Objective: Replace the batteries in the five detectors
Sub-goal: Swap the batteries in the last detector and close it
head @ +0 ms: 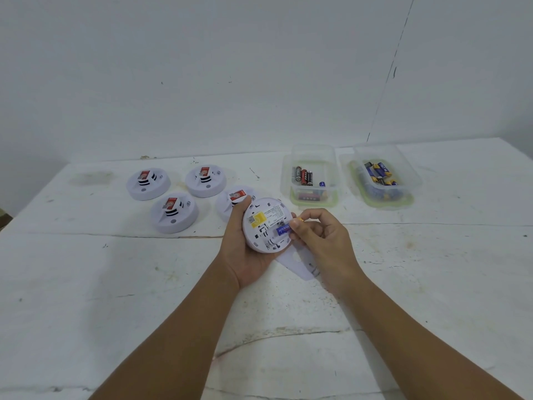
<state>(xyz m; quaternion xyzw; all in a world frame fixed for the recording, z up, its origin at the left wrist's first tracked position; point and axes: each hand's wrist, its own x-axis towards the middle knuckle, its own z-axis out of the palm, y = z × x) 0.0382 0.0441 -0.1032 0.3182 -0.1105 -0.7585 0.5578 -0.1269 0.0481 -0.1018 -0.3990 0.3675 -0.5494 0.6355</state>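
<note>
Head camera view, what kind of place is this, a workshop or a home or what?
Probably a makeshift workbench set up for a task, not a furnished room: a scuffed white table against a bare white wall, with detectors laid out and two clear tubs of batteries.

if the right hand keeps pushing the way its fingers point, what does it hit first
Most likely the detector gripped by the left hand: the right hand pinches a blue battery pointing left into its back. Depth is unclear, but they appear to touch already.
</note>
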